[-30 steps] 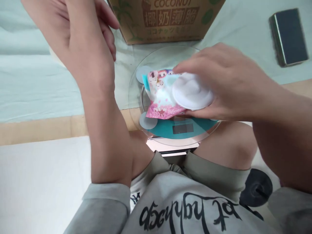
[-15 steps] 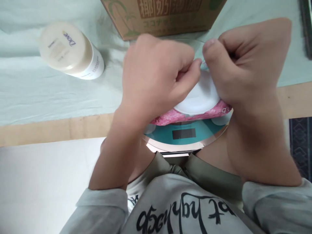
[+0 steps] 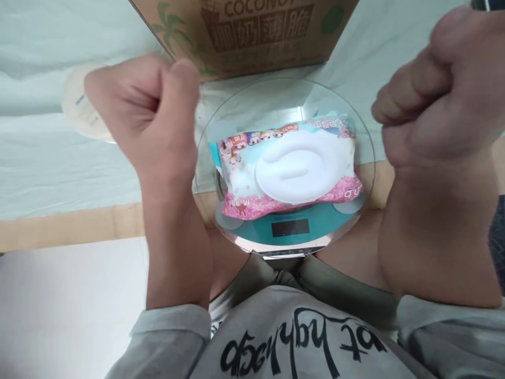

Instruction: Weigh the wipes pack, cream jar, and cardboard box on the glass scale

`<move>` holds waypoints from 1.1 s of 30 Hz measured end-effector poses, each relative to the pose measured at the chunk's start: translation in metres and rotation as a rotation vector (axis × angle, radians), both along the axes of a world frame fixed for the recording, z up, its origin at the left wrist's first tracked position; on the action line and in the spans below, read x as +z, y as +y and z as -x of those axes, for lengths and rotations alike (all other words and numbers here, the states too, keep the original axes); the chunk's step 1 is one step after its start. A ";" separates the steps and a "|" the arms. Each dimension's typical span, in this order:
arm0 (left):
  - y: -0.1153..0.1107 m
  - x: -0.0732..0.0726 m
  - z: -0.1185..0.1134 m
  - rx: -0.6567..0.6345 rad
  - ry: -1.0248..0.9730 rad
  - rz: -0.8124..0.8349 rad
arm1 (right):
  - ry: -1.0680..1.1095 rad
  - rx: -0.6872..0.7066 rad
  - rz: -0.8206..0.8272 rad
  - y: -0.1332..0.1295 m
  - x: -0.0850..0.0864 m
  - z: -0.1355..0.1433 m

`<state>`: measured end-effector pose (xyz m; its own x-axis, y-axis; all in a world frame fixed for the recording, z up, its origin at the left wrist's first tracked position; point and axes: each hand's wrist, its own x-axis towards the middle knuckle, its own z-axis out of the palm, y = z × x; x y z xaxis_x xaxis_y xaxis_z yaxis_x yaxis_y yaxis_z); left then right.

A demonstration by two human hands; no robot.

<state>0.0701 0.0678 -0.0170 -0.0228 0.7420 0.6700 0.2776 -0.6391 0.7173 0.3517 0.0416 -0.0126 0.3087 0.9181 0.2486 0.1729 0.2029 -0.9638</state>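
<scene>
My left hand [image 3: 148, 105] is a closed fist held in the air, left of the scale and partly in front of the white bottle. My right hand [image 3: 445, 89], also a fist, is raised on the right side; nothing shows in either one. Between them a pack of wet wipes [image 3: 244, 173] with a white oval lid and pink and blue wrapping lies on a round glass kitchen scale [image 3: 335, 221]. Neither hand touches the pack. The scale's small display [image 3: 290, 227] looks dark and faces me.
A brown cardboard box [image 3: 252, 52] with a palm print stands just behind the scale. The white Dove bottle [image 3: 79, 105] is on the left, mostly covered by my left hand. A pale green cloth [image 3: 47, 173] covers the table, whose wooden edge [image 3: 79, 226] runs along the front.
My two fists have moved apart, left and right, from close together above the wipes. The pack and the scale now show in full.
</scene>
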 end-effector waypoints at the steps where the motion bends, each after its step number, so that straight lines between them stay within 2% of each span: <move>1: 0.001 -0.006 0.006 0.031 -0.040 0.051 | 0.035 -0.047 0.001 0.005 -0.006 -0.010; 5: 0.007 -0.028 0.021 0.084 -0.098 0.330 | 0.081 -0.206 0.009 0.016 -0.035 -0.030; 8: 0.012 -0.039 0.021 0.034 0.080 0.479 | -0.043 -0.214 0.098 0.017 -0.052 -0.026; 10: 0.015 -0.040 0.020 -0.009 0.185 0.504 | -0.138 -0.181 0.178 0.014 -0.054 -0.021; 14: 0.019 -0.043 0.021 -0.047 0.194 0.482 | -0.249 -0.155 0.292 0.009 -0.046 -0.016; 19: 0.024 -0.053 0.021 -0.015 0.031 0.435 | -0.324 -0.126 0.329 0.004 -0.035 -0.011; 25: 0.022 -0.045 0.011 -0.014 -0.067 0.470 | -0.382 -0.047 0.314 0.003 -0.042 -0.019; 27: 0.021 -0.041 0.010 -0.030 -0.092 0.455 | -0.397 -0.022 0.239 0.003 -0.042 -0.022; 29: 0.020 -0.040 0.009 -0.028 -0.107 0.445 | -0.403 -0.026 0.094 -0.002 -0.032 -0.022; 31: 0.020 -0.040 0.009 -0.017 -0.119 0.444 | -0.398 -0.044 -0.066 -0.014 -0.013 -0.017; 33: 0.020 -0.040 0.009 -0.024 -0.126 0.462 | -0.430 0.047 -0.171 -0.030 0.009 -0.008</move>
<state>0.0611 0.0876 -0.0571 -0.0619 0.9629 0.2626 0.1596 -0.2501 0.9550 0.3601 0.0115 -0.0036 0.1035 0.8633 0.4940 0.5363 0.3698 -0.7587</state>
